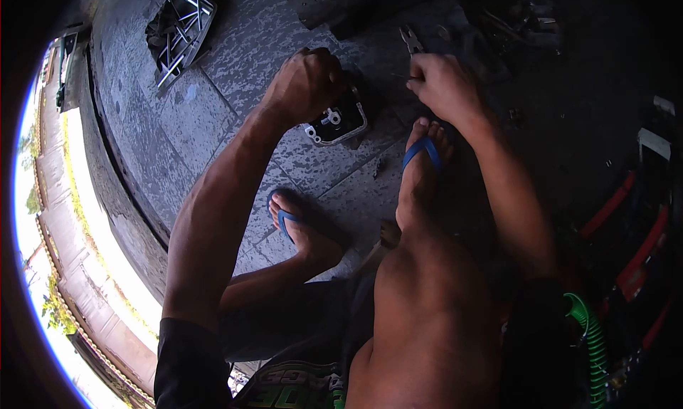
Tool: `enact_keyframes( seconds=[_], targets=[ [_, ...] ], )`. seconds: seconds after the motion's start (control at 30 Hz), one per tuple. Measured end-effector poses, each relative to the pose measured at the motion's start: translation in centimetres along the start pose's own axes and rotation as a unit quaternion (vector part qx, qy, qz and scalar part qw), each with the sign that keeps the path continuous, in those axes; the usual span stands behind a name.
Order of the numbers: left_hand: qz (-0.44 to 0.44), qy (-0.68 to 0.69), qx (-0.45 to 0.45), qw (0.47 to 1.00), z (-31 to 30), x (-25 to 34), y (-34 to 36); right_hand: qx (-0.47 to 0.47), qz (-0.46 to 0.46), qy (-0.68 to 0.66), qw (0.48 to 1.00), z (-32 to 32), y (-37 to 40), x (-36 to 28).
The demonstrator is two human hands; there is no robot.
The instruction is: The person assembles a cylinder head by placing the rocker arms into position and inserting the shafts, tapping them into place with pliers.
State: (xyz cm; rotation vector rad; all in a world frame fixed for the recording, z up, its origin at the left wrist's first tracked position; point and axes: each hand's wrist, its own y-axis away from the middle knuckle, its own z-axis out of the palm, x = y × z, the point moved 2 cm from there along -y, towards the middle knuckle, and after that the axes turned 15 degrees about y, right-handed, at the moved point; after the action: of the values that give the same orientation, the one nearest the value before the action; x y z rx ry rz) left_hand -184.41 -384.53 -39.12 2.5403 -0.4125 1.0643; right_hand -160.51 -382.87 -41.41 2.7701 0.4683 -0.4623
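Note:
My left hand (306, 85) is closed in a fist above the upper edge of a metal engine part (341, 124) with a dark inside and a pale rim, which lies on the tiled floor. What the fist holds, if anything, is hidden. To the right, my right hand (445, 85) is pinched, thumb against the curled fingers, over the toes of my right foot. Something thin and dark seems to stick out from its fingertips, too small to name. Just beyond that hand lie pliers (410, 40), jaws pointing away.
A tray of metal rods and tools (183, 32) lies at the upper left. Dark parts (523, 24) are heaped at the upper right. Red bars (637, 245) and a green coiled hose (589, 345) are at the right. My sandalled feet (423, 153) rest on the floor.

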Motion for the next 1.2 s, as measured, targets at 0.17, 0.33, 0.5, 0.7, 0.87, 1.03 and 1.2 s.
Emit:
enact_keyframes(
  seconds=[0.17, 0.33, 0.5, 0.7, 0.87, 1.03, 1.2],
  targets=[
    [-0.004, -0.039, 0.064, 0.997, 0.9, -0.1, 0.1, 0.019, 0.243, -0.247, 0.938, 7.5, 9.2, 9.3],
    [-0.016, -0.095, 0.040, 0.995, 0.9, 1.6, 0.2, 0.017, 0.372, -0.365, 0.853, 9.8, 19.2, 8.0],
    [-0.005, -0.079, 0.074, 0.994, 1.1, 2.0, -0.1, 0.033, 0.415, -0.400, 0.816, 9.0, 22.8, 8.0],
    [-0.046, 0.091, 0.101, 0.990, 3.8, 6.5, -0.1, 0.209, 0.531, -0.398, 0.719, 11.6, 28.0, 14.6],
    [-0.065, 0.179, -0.007, 0.982, 13.3, 9.7, -0.5, 0.137, 0.587, -0.387, 0.698, 14.3, 30.7, 15.7],
    [0.048, -0.024, 0.046, 0.997, 21.4, 10.9, -0.1, 0.119, 0.617, -0.386, 0.675, 14.1, 30.7, 14.7],
    [-0.036, -0.031, -0.097, 0.994, 20.0, 12.5, -0.6, 0.093, 0.622, -0.395, 0.670, 14.5, 30.9, 15.3]
  ],
)
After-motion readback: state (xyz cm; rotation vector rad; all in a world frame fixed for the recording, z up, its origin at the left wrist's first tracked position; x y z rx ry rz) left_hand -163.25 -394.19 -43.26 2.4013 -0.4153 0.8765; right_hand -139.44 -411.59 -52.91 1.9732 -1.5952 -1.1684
